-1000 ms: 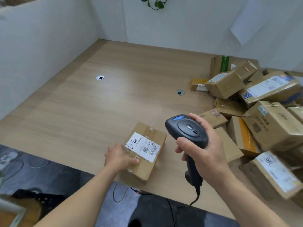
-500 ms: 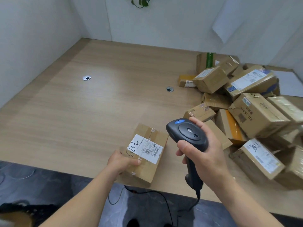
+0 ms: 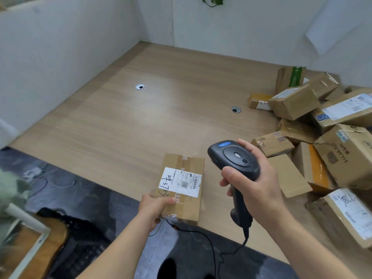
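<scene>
A small taped cardboard parcel [image 3: 185, 206] with a white shipping label [image 3: 180, 182] lies at the near edge of the wooden table [image 3: 141, 127]. My left hand [image 3: 156, 206] grips its near left corner, thumb on top. My right hand [image 3: 255, 190] holds a black corded barcode scanner [image 3: 234, 160] by its handle, just right of the parcel and above the table, with the scanner's head turned toward the label.
A heap of several cardboard parcels [image 3: 322, 141] fills the table's right side. Two round cable grommets [image 3: 140, 86] [image 3: 236, 109] sit in the tabletop. White walls [image 3: 60, 57] close the table's left and back. The scanner's cable [image 3: 209, 244] hangs over the dark floor.
The parcel has been turned so its long side points away from me, and pulled nearer the table's edge. My left hand shifted to its near corner. The scanner has stayed roughly in place.
</scene>
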Demonstrator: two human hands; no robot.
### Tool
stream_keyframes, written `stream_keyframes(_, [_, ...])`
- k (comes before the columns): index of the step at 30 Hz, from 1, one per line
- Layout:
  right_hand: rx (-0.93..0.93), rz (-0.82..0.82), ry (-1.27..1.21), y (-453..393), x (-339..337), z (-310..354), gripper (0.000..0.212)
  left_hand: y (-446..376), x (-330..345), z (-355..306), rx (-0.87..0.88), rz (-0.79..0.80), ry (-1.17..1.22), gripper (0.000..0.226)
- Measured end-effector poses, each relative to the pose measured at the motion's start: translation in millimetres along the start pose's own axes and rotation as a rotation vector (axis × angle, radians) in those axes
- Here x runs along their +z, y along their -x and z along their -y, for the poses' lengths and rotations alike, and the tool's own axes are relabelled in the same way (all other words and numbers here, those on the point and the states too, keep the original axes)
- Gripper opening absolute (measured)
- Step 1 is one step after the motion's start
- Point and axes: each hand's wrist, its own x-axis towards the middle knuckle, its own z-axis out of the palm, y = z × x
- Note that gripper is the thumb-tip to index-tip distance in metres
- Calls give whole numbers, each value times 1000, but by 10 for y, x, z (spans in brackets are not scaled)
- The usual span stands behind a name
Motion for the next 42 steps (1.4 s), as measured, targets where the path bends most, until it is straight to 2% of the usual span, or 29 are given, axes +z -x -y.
stream_keyframes(4, [-1, 64, -7, -3, 57, -19, 75, 62, -40, 126, -52, 54, 166, 39])
stream_keyframes(9, [14, 116, -10, 39, 48, -55, 74, 21, -55, 356, -85, 126, 415, 26])
stream_keyframes(12, [30, 138, 25, 61, -4, -77, 74, 4, -73, 420, -76, 124, 471, 34])
stream_keyframes(17, [93, 198, 80, 55, -85, -114, 69, 11, -355, 140, 79, 101, 311, 67])
stream_keyframes(21, [120, 278, 152, 71, -29, -121, 68, 163, -743, -495, 247, 80, 96, 75])
stream_keyframes(25, [94, 304, 168, 82, 98, -98, 61, 408, -1013, -1068, 360, 66, -94, 69])
stream_keyframes(27, [80, 301, 190, 83, 161, -76, 65, 496, -1097, -1265, 393, 64, -138, 70])
stream_keyframes(30, [63, 292, 197, 81, 228, -43, 69, 581, -1179, -1463, 445, 63, -145, 80])
stream_keyframes(35, [28, 279, 190, 83, 300, 41, 70, 722, -1245, -1673, 504, 79, -169, 67])
stream_keyframes(42, [-5, 270, 191, 105, 346, 142, 69, 801, -1325, -1809, 567, 77, -189, 72])
